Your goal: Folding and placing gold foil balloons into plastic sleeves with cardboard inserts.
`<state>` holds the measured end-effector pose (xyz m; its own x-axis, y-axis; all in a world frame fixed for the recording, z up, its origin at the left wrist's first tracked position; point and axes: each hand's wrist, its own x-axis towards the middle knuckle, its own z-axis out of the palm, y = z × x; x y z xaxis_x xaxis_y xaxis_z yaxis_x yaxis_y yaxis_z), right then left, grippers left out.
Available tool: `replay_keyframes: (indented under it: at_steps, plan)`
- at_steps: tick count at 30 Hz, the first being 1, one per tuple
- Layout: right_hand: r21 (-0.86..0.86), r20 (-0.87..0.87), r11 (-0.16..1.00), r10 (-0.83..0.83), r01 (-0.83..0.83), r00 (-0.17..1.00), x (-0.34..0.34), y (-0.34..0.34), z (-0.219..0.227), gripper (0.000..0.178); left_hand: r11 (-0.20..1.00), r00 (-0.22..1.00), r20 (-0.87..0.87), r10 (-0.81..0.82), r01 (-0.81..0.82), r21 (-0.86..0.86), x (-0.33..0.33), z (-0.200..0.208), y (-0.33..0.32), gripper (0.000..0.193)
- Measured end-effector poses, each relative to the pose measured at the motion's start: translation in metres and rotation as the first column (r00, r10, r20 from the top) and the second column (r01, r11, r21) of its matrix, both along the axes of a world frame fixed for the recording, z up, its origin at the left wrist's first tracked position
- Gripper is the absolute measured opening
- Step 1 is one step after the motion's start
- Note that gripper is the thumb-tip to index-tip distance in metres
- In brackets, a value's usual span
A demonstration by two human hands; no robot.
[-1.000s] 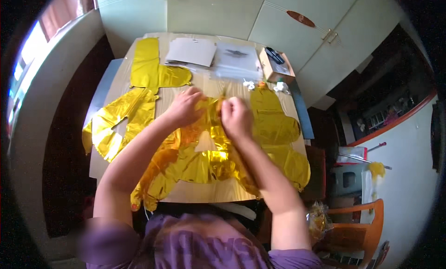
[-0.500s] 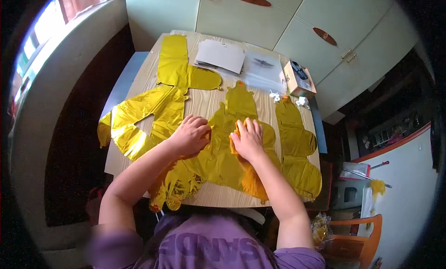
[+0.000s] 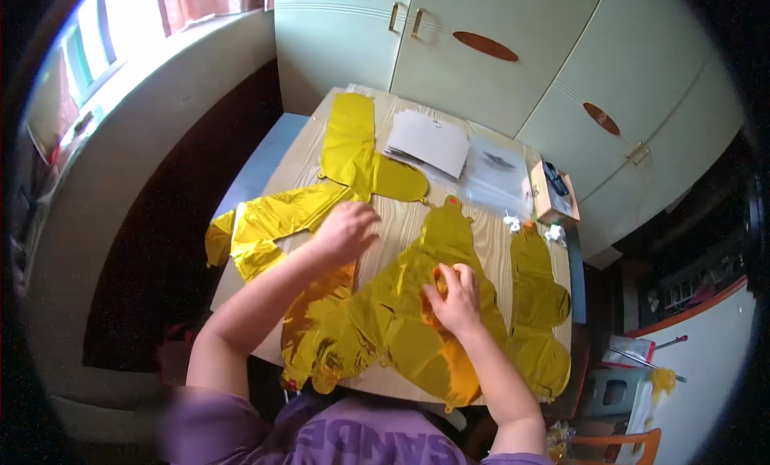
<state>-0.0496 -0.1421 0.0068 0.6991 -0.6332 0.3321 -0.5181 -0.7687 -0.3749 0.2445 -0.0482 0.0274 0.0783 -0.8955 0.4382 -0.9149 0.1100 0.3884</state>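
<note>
Flat gold foil balloons lie on a wood-grain table [image 3: 391,228]. My right hand [image 3: 457,298] is on the middle foil balloon [image 3: 446,231], its fingers bent and closed on the foil. Orange tones show on the shiny foil beside that hand and along the forearm. My left hand [image 3: 346,231] is raised by the left foil balloon [image 3: 297,208], fingers loosely bent and apart, with nothing seen in them. Crumpled foil at the near edge lies between my forearms. On the right lies another foil balloon [image 3: 536,304].
Farther back are an upper-left foil piece [image 3: 350,140], a stack of white sheets [image 3: 429,142], clear plastic bags [image 3: 499,176] and a wooden box [image 3: 553,194] with dark items. Small white bits [image 3: 555,234] lie near the box. Pale cabinets [image 3: 497,80] stand behind; an orange chair [image 3: 646,445] is at right.
My left hand has come off the middle foil and moved up and away from it. The middle balloon's right side has been drawn inward under my right hand. The view has shifted.
</note>
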Motion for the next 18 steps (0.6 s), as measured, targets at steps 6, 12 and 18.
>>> replay_keyframes:
  at_steps: [6, 12, 18]
  plan:
    - [0.099, 0.090, 0.991, 0.079, -0.088, 0.993, 0.063, -0.039, 0.024, 0.042, 0.961, 0.981, 0.156, 0.113, -0.148, 0.234, 0.063, 0.010, -0.053, 0.045]
    - [-0.257, 0.067, 0.930, 0.290, -0.264, 0.955, 0.173, -0.094, 0.002, 0.036, 0.933, 0.968, 0.172, 0.184, -0.227, 0.278, 0.063, -0.020, -0.080, 0.047]
    - [-0.164, -0.223, 0.936, 0.273, -0.312, 0.936, 0.218, -0.113, -0.010, 0.021, 0.924, 0.955, 0.169, 0.243, -0.281, 0.258, 0.064, -0.014, -0.069, 0.036]
